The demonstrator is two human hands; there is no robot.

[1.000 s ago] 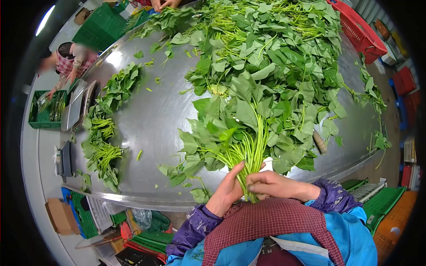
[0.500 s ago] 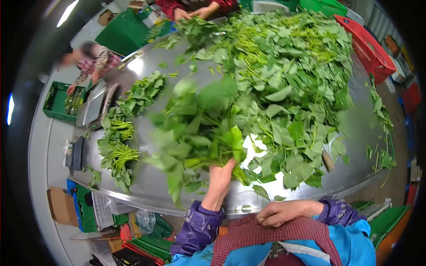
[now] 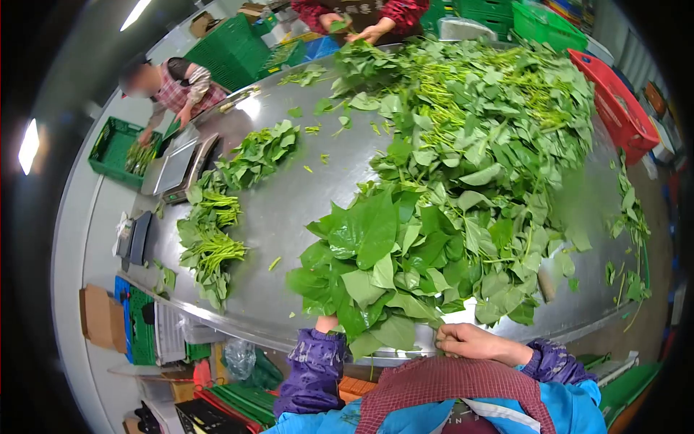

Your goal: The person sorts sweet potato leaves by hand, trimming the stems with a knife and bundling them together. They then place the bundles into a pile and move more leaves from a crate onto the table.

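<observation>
A large bunch of leafy greens (image 3: 372,253), broad and glossy, stands up at the table's near edge. It covers the fingers of my left hand (image 3: 327,323); only the wrist shows below the leaves, and the hand is closed on the bunch. My right hand (image 3: 463,340) is at the table edge, just right of the bunch, its fingers curled together. Whether anything small is between those fingers cannot be made out. Beyond the bunch spreads a big heap of loose leafy stems (image 3: 491,152).
Tied-looking bunches (image 3: 217,246) lie in a row at left on the metal table (image 3: 289,195), near a scale (image 3: 177,170). A brown handle (image 3: 546,286) lies right of the heap. A red crate (image 3: 614,105) stands at far right. Two co-workers (image 3: 369,29) are across the table and at left.
My left hand has swung the bunch toward me and turned it, so leaves cover the fingers. My right hand has moved slightly up to the table edge. The view has shifted slightly.
</observation>
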